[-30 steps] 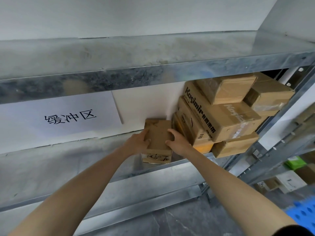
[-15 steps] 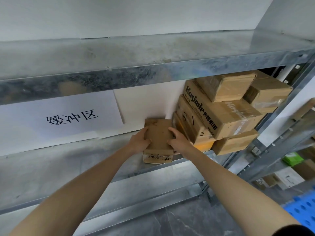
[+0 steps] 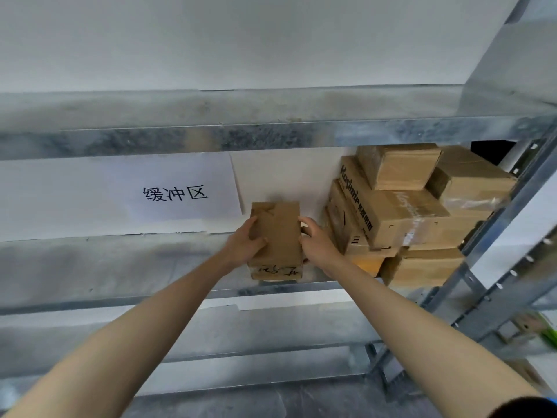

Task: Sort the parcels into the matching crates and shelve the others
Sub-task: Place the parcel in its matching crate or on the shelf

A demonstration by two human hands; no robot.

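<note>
A small brown cardboard parcel (image 3: 278, 233) with black handwriting on its front face sits on the metal shelf (image 3: 120, 267), its back near the wall. My left hand (image 3: 245, 242) grips its left side, thumb on the top. My right hand (image 3: 315, 241) is at its right side with the fingers curled at the top right edge. Just to the right stands a stack of several brown cardboard boxes (image 3: 407, 212), one printed "Kasimir". A narrow gap separates the parcel from that stack.
A white paper sign with black characters (image 3: 176, 193) hangs on the wall behind the shelf. Another metal shelf (image 3: 271, 110) runs above. A slanted upright post (image 3: 506, 233) bounds the right end. More boxes and something green (image 3: 548, 333) lie low at the right.
The parcel has slid further back on the shelf toward the wall, with both hands still on its sides. The camera has tilted upward slightly.
</note>
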